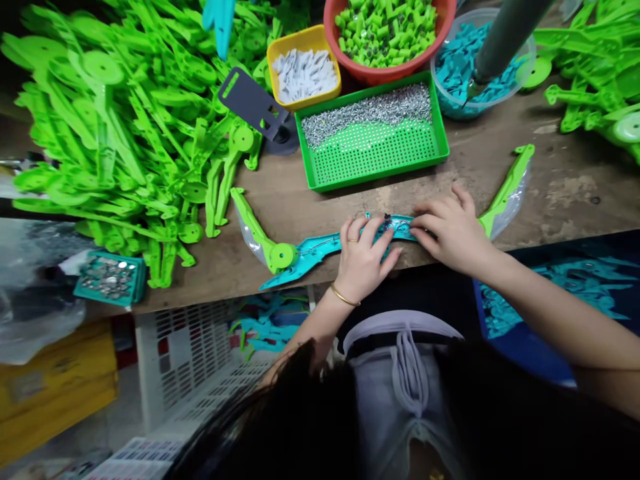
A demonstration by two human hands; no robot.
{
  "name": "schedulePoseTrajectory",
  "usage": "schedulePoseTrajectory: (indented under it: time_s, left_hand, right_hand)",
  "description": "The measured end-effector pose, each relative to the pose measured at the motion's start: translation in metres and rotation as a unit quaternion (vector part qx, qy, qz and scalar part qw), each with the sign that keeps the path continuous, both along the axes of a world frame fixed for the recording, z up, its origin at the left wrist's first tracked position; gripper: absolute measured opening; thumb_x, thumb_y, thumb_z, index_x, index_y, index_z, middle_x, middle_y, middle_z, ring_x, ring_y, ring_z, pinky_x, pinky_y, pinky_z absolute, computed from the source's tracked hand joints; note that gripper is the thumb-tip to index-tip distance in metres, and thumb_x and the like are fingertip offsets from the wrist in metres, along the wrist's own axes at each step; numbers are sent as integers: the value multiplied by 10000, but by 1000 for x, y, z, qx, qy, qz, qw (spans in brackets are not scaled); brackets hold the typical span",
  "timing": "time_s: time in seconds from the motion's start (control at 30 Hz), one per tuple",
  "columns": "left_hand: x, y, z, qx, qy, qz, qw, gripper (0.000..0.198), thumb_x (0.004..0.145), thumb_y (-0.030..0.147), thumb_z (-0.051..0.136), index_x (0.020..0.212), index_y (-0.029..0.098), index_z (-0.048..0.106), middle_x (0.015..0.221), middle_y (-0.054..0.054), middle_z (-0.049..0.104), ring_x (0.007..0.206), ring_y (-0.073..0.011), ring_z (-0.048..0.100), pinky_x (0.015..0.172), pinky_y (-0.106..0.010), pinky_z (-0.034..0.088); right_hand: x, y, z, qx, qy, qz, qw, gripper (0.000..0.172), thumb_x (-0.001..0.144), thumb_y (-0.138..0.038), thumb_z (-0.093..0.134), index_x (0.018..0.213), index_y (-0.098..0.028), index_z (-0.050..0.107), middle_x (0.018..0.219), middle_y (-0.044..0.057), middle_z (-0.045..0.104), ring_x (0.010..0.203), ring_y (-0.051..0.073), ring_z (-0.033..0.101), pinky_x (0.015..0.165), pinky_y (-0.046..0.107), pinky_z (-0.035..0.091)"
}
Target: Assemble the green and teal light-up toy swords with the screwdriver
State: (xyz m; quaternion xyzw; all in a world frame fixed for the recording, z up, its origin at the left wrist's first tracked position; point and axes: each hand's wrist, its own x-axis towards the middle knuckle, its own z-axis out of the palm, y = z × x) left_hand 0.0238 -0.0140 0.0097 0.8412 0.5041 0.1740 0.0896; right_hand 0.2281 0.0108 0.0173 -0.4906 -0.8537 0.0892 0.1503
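Observation:
A toy bow lies across the table's near edge, its long blue middle shell (315, 250) facing up with its inner side and thin wires showing. A green limb (263, 237) with a round disc and clear plastic joins its left end. Another green limb (511, 183) stands out at the right. My left hand (364, 257) is closed over the shell's middle, fingers bent around small dark parts that it partly hides. At the shell's right portion, my right hand (447, 230) has thumb and fingers pinched at its edge; whatever small piece lies between them is hidden.
Beyond the bow, a green tray (375, 183) holds silver screws. Behind it stand a yellow box (336, 93), a red bowl (333, 40) and a clear tub (453, 110) of blue parts. Green parts (115, 133) pile at left. A dark tool (500, 43) hangs above.

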Motion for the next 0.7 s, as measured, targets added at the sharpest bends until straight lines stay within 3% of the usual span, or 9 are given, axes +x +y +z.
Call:
schedulePoseTrajectory:
  time_s: [0.2,0.33,0.53,0.7]
  left_hand:
    - [-2,-6,-7,32,23,-7,999,366,918,411,529,1182,194,660,1238,-119,626,1180,-285,479,1111,-523,283]
    - [-2,-10,-11,41,23,2,999,371,911,413,542,1187,197,662,1225,-128,618,1170,-287,481,1116,-539,275]
    - [-2,-12,-18,12,-5,25,1000,372,900,432,556,1176,210,671,1259,-157,578,1205,-299,463,1091,-541,312]
    - [-3,-11,-21,-10,-29,24,999,365,901,434,556,1178,224,666,1258,-153,583,1203,-296,472,1097,-558,279]
  right_hand:
    - [-7,3,5,-39,-5,13,999,244,921,-349,506,1001,-196,680,1101,71,675,1025,252,573,1107,530,236]
    - [-20,15,3,-49,26,24,998,277,933,-274,476,1130,-203,657,1083,64,690,1032,236,574,1098,492,262]
    - [-30,30,-5,-32,33,78,996,272,942,-288,474,1064,-261,715,961,24,728,966,215,554,1092,502,245]
    - [-27,29,-11,-25,41,73,996,263,940,-314,496,1082,-301,716,999,5,736,970,207,562,1097,523,233]
